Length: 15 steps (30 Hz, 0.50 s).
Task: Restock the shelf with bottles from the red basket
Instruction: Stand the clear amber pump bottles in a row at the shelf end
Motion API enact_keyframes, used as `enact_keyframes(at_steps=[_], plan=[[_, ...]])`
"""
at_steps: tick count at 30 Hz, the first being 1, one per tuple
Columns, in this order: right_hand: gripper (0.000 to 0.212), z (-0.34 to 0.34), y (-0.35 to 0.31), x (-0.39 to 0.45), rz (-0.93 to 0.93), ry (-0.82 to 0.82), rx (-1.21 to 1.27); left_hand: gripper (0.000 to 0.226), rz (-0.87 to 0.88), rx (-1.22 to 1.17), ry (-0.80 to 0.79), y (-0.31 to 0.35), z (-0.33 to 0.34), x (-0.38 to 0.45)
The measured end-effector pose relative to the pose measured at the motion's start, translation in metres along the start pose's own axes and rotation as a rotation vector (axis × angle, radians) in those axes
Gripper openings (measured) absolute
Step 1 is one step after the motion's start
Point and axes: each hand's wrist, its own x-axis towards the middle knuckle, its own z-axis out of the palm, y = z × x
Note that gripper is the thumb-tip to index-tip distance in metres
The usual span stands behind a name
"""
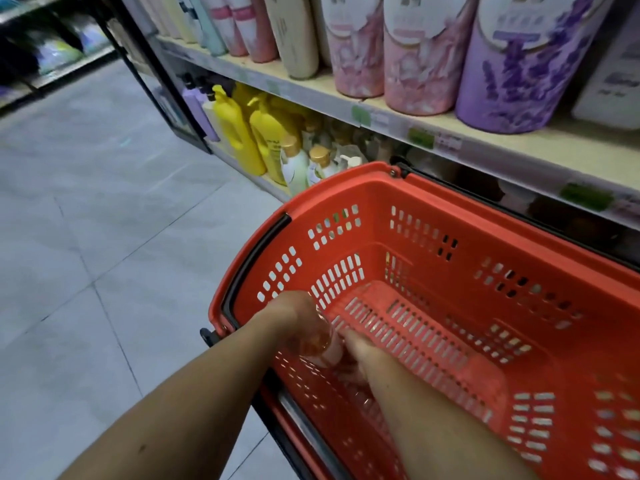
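Pickup step: left hand grips amber bottle in red basket, right hand grip unclear; next lift it w/ care to shelf

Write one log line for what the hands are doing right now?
left hand: grips bottle | right hand: reaching beside it, grip unclear | place: inside basket | shelf: not reached

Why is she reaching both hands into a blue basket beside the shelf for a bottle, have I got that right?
Not quite: the basket is red, not blue. The head view shows both hands, left and right, down inside it beside the shelf, around a small amber bottle.
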Motion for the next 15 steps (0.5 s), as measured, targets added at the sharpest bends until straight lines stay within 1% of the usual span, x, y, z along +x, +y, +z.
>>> enact_keyframes(at_steps=[1,3,6,8,11,15], plan=[[0.035,0.000,0.000,0.001,0.012,-0.010,0.028,0.022,0.014,-0.012,-0.018,-0.001,-0.002,0.002],[0.037,0.002,0.000,0.003,0.026,-0.028,0.078,0.020,0.026,-0.037,-0.003,-0.001,-0.003,0.000],[0.041,0.003,-0.003,-0.003,0.030,-0.043,0.114,0.021,0.041,-0.109,0.088,-0.003,-0.006,-0.003],[0.042,0.000,-0.007,-0.011,0.018,-0.069,0.126,0.024,0.066,-0.097,0.141,-0.004,-0.012,-0.010],[0.033,-0.012,-0.017,-0.032,-0.009,-0.092,0.088,0.030,0.127,-0.066,0.202,-0.002,-0.032,-0.030],[0.029,-0.033,-0.037,-0.076,-0.069,-0.174,0.005,0.038,0.185,0.055,0.311,0.022,-0.075,-0.071]])
